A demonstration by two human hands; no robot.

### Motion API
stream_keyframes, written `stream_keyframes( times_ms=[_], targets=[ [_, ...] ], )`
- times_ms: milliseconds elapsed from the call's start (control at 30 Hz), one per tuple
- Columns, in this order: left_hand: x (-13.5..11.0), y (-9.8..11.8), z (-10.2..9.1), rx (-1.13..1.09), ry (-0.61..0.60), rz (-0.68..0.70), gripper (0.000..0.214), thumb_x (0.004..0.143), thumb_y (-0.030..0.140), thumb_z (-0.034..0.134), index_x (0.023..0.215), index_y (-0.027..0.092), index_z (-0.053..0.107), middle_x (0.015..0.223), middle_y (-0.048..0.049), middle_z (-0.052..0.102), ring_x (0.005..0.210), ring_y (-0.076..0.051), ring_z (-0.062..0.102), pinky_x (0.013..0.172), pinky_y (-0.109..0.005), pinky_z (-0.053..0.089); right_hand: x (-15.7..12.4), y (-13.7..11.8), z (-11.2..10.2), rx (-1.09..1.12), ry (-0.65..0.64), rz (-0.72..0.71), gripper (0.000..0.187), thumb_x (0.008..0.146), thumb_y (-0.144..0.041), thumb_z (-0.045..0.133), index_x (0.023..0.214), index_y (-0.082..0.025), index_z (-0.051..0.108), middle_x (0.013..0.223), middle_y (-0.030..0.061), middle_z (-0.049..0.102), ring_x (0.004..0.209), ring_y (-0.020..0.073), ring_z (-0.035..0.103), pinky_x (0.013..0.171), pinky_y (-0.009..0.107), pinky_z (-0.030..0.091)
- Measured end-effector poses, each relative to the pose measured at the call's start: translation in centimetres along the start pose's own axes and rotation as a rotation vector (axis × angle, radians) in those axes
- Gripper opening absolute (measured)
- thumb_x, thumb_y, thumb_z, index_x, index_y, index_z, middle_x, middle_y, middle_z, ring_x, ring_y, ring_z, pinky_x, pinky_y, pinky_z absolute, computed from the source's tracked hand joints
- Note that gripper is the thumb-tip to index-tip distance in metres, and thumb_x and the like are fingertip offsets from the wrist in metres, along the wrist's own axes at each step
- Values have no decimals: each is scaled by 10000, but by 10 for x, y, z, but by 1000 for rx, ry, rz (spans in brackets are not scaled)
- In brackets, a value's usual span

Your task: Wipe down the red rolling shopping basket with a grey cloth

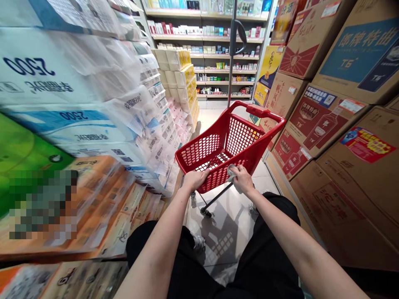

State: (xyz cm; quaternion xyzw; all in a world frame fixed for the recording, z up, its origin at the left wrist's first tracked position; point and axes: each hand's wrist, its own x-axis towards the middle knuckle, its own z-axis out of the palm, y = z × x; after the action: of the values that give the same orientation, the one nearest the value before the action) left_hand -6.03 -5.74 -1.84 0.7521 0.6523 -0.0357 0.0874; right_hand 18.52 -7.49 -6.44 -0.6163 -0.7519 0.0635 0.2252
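In front of me stands a red plastic shopping cart [215,145] with a perforated basket and a raised handle at its far right. My left hand [195,180] grips the near left part of the basket, its fingers over the rim. A crumpled greyish-white cloth [231,171] is pinched in my right hand [242,179], which presses it against the outer side of the basket. Nothing lies in the basket as far as I see. Dark metal legs and a caster wheel [206,212] show below it.
Stacked packs of white tissue [118,124] rise on the left, with orange packs [93,199] lower down. Cardboard cartons [336,174] line the right side. A thin upright pole [231,62] stands behind the cart, before shelves [202,38] of small goods.
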Motion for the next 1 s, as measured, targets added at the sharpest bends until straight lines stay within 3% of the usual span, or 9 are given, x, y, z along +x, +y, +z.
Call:
stream_keyframes(
  times_ms=[100,267,467,533,633,700,800,900,1000],
  targets=[
    [-1,1,-1,0,-9,-10,832,890,631,-5,987,214,708,1008,-117,709,995,-252,645,839,-326,453,-3,-17,-2,-13,-14,-97,519,800,-151,475,1296,-295,530,1218,69,510,1132,196,459,895,258,441],
    [-2,0,0,-7,-3,6,850,889,628,-25,974,211,711,1011,-118,708,994,-261,646,829,-332,455,-4,-43,9,-49,-33,-97,529,798,-157,475,1315,-258,513,1225,96,508,1142,222,453,888,275,451],
    [-2,-4,2,5,10,9,814,913,591,8,933,186,713,1007,-125,707,1003,-262,642,829,-325,447,-15,-37,4,7,-108,-181,538,809,-186,477,1337,-286,492,1207,73,514,1078,199,501,860,259,459],
    [-2,-5,3,0,14,7,818,918,578,6,898,169,713,988,-135,709,989,-264,645,824,-331,449,-15,-36,-5,35,-49,-198,502,824,-190,458,1312,-290,520,1197,65,519,1109,198,483,896,269,446],
    [-3,-5,5,-9,33,2,829,921,566,-10,868,160,711,969,-139,710,976,-260,649,821,-334,450,-4,-43,-17,46,157,-146,506,863,-182,400,1360,-236,477,1278,93,483,1186,215,423,1000,323,381],
    [-3,-6,7,-3,45,4,819,924,559,-7,880,166,711,965,-133,712,965,-252,653,817,-331,450,8,-52,-19,16,196,-214,515,882,-179,384,1392,-229,437,1326,101,465,1222,225,392,1054,369,320],
    [-3,-7,10,14,74,3,812,927,556,-2,872,180,716,950,-119,715,950,-245,657,798,-322,451,23,-62,-11,-55,82,-417,507,891,-150,393,1386,-249,440,1330,89,498,1237,220,393,1105,430,223],
    [-4,-9,10,17,84,5,820,926,559,-3,847,179,719,925,-117,717,939,-243,658,781,-311,450,34,-54,-6,-96,20,-475,460,894,-128,397,1335,-217,487,1291,99,541,1226,207,414,1134,459,151],
    [-5,-11,9,8,68,20,836,921,568,-11,831,172,720,902,-121,718,912,-244,661,766,-310,447,49,-21,-20,-151,57,-413,381,897,-147,428,1259,-181,542,1217,124,579,1180,225,452,1127,490,160]
  ],
)
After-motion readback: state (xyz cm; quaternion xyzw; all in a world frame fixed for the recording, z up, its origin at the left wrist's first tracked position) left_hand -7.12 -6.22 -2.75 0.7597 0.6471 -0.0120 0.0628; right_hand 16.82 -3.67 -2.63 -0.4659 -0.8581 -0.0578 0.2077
